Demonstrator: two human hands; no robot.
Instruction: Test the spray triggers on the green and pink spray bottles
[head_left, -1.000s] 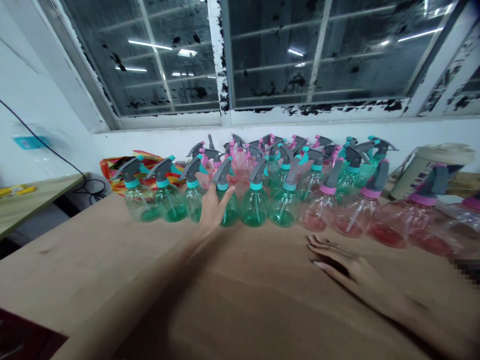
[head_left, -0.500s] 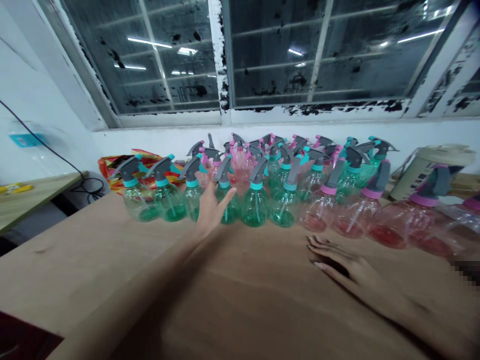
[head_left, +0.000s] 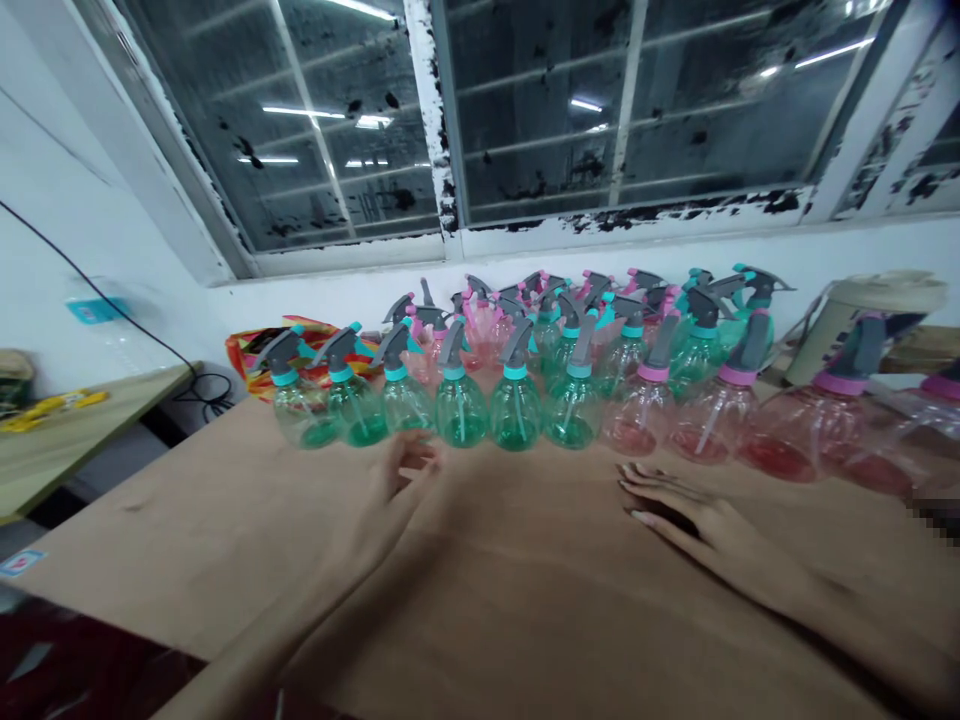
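Six round, translucent-green plastic spray bottles [head_left: 515,412] are lined up on a brown wooden table [head_left: 525,590] beside similar pink bottles [head_left: 637,422], apparently grouped by colour, with the left hand [head_left: 391,488] held empty, loosely curled, just before the green ones and the right hand [head_left: 706,510] rested empty, thumb apart.

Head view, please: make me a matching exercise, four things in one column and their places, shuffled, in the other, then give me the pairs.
Things
1. Left hand
2. Right hand
3. Cream container
4. Yellow item

Places
A. On the side table at the picture's left
B. Palm down, in front of the pink-collared bottles
C. Behind the front row of bottles, toward the picture's right
D. In front of the turquoise-collared bottles, fingers loosely curled

Pairs
1-D
2-B
3-C
4-A
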